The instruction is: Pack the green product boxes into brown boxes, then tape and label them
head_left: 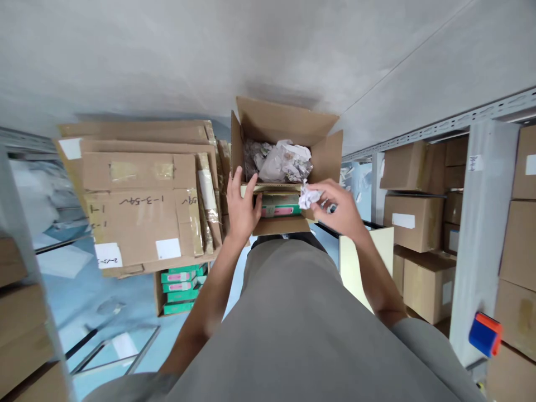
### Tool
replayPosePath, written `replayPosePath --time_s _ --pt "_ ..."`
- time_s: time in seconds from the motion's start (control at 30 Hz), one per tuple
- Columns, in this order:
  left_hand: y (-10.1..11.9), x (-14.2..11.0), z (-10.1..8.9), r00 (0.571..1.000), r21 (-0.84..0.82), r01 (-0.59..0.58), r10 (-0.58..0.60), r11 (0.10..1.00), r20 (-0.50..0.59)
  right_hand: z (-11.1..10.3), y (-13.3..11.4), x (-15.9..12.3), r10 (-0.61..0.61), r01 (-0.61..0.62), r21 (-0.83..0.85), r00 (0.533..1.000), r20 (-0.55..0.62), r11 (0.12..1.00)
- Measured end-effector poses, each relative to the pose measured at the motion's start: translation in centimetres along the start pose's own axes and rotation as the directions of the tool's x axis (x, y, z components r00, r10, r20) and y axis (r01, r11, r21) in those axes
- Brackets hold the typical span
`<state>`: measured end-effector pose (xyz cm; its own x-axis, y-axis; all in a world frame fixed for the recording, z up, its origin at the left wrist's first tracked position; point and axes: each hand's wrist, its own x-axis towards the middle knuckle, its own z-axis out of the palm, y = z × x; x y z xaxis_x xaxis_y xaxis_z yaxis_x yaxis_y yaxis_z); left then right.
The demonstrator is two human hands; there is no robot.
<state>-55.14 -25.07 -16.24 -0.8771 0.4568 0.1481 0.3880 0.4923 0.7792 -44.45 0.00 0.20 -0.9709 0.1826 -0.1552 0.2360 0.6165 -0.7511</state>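
My right hand [337, 207] pinches a crumpled piece of white paper [309, 196] above the near right corner of an open cardboard box [288, 120]. At the box's near left edge is my left hand [243, 209], its fingers spread, seemingly resting on the cardboard. Crumpled paper and clear plastic wrap [285, 161] lie inside the box. Just on the near side, a green and pink package [280, 210] shows in a second open carton [280, 225], partly hidden by both hands.
Flattened cardboard boxes [138, 206] are stacked to the left, with green packages [182, 287] in a carton below. Shelves of closed cartons [422, 223] stand to the right behind a metal post [477, 234]. A grey wall [188, 56] rises beyond the box.
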Motion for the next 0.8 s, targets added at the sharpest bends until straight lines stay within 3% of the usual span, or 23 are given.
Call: replayPosePath --time_s 0.07,0.13,0.23,0.3,0.37,0.43,0.53,0.63,0.73,0.8 --pt "0.0 0.1 0.1 1.0 -0.005 -0.004 0.004 1.0 -0.003 2.2 0.2 -1.8 0.057 -0.054 -0.064 0.997 0.052 0.996" --pt "0.0 0.3 0.1 1.0 -0.009 -0.005 0.005 1.0 -0.003 4.9 0.9 -2.2 0.161 -0.127 -0.24 0.979 0.128 0.962" --pt "0.0 0.4 0.2 1.0 -0.016 -0.012 0.012 1.0 -0.005 8.6 2.3 -1.4 0.332 -0.159 -0.535 0.911 0.243 0.83" --pt "-0.1 0.4 0.2 1.0 -0.021 -0.023 0.023 1.0 -0.007 9.7 2.8 -0.9 0.399 -0.127 -0.639 0.866 0.302 0.759" --pt "-0.2 0.4 0.2 1.0 -0.024 -0.029 0.029 0.999 -0.007 9.4 2.5 -0.8 0.408 -0.103 -0.659 0.852 0.328 0.745" --pt "-0.2 0.3 0.2 1.0 -0.029 -0.03 0.03 0.999 -0.004 7.9 1.7 -0.8 0.362 -0.111 -0.622 0.885 0.293 0.775" --pt "-0.2 0.2 0.3 1.0 -0.039 -0.017 0.017 0.999 0.006 4.2 0.4 0.0 0.238 -0.134 -0.529 0.962 0.134 0.838" --pt "-0.2 -0.1 0.5 1.0 -0.038 0.003 -0.003 0.999 -0.003 1.3 0.6 3.4 0.145 -0.111 -0.52 0.989 0.026 0.847" --pt "-0.4 -0.5 0.6 1.0 -0.044 0.012 -0.012 0.999 -0.014 0.9 3.1 9.2 0.199 -0.075 -0.624 0.971 0.13 0.778" --pt "-0.6 -0.7 0.7 1.0 -0.059 0.016 -0.016 0.998 -0.004 2.0 5.6 13.3 0.322 -0.039 -0.707 0.907 0.272 0.706"
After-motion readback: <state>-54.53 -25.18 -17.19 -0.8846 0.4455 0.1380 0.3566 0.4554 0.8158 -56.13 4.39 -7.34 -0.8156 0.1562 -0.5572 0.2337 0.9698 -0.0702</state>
